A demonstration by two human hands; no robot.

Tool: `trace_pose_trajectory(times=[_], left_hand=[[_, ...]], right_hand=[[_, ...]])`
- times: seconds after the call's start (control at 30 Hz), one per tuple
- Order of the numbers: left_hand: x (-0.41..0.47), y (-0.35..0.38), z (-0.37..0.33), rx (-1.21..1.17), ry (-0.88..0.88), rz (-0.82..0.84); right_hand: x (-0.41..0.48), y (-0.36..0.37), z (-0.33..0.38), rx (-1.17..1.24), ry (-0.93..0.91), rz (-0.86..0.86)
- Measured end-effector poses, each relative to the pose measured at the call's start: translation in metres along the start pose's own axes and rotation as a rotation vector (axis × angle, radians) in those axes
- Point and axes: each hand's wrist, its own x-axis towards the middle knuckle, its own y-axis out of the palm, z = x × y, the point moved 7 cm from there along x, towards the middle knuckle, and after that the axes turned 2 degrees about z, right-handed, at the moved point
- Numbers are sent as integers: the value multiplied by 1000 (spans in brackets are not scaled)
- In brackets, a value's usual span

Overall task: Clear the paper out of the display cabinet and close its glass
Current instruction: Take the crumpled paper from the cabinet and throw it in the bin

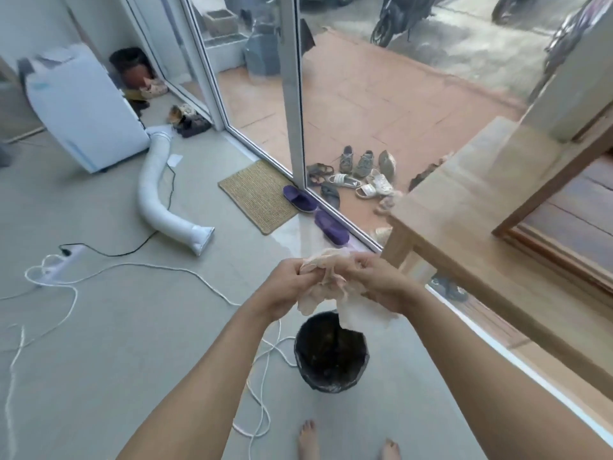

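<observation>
Bare toes at the bottom edge of the frame are what sits closest to my view, with my two forearms rising from there toward the centre. Starting at the left: a white cord [109,270] loops across the grey floor, and above it, in the upper left, a white boxy appliance [83,107] trails a white ribbed hose [159,190]. A woven doormat [257,195] and a pair of purple slippers [300,199] lie by the glass door at centre.

In the middle of the frame my left hand [287,287] is curled tight around one side of the crumpled pale paper [335,293], and my right hand [374,283] has its fingers pinched into the other side — both closed on the same wad, with a loose flap hanging below. Directly under that flap, lower centre, stands a round black-lined waste bin [331,353], so the paper hangs just over its mouth, not yet in it.

To the right a pale wooden bench or table [464,207] runs toward the upper right corner.

As for progress, I judge the paper is out of the cabinet and about to be binned — that part looks nearly done. I can't pick out the display cabinet or its glass anywhere, so the closing seems still to come. No brand, label or writing is legible on anything; the appliance's markings are too blurred to read.
</observation>
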Motion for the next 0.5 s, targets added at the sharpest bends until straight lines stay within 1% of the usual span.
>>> trace_pose_trajectory(times=[0.07, 0.13, 0.17, 0.27, 0.37, 0.4, 0.5], left_hand=[[3, -9, 32, -6, -78, -23], [8, -17, 67, -27, -168, -58], [11, -19, 85, -32, -214, -71], [19, -21, 131, -39, -323, -87], [31, -23, 173, -42, -408, -99], [35, -23, 184, -40, -425, -103], [47, -23, 215, -13, -465, -103]], right_hand=[[19, 8, -36, 57, 154, 32], [30, 14, -73, 207, 322, 69], [32, 18, -87, 276, 372, 111], [38, 25, -123, 394, 383, 276], [45, 27, -163, 371, 380, 372], [50, 25, -179, 352, 383, 362], [66, 14, -222, 273, 411, 198]])
